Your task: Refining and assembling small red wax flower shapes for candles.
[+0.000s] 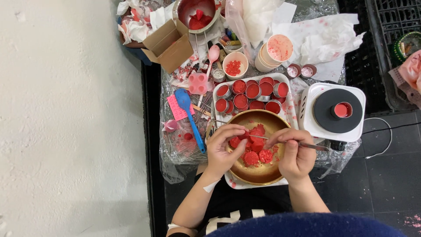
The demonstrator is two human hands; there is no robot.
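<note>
Left hand (223,151): fingertips pinched together on a small red wax piece (242,136) at the 10 o'clock edge of the pile. Right hand (294,153): fingers closed around a thin metal tool (280,140), its tip laid toward the pinched piece. Beneath both: crumbly, matte red wax lumps (256,153), some disc-shaped with a granular face, heaped in a round brass-coloured bowl (263,173) with a smooth, shiny wall. At 12 o'clock of the bowl: white tray (218,103) of small round metal tins (252,92) filled with glossy red wax. At 2 o'clock: white square hot plate (357,94) with a black round top (one red-filled tin on it). At 9 o'clock: blue spatula (189,116), smooth and flexible-looking. At 11 o'clock: open cardboard box (169,44). Surface: table under crinkled clear plastic sheet (175,153), speckled red; dark tiled floor at 3 o'clock, pale wall at 9 o'clock. Tool tip and bowl's near rim partly hidden by hands; forearms cut off at bottom.
</note>
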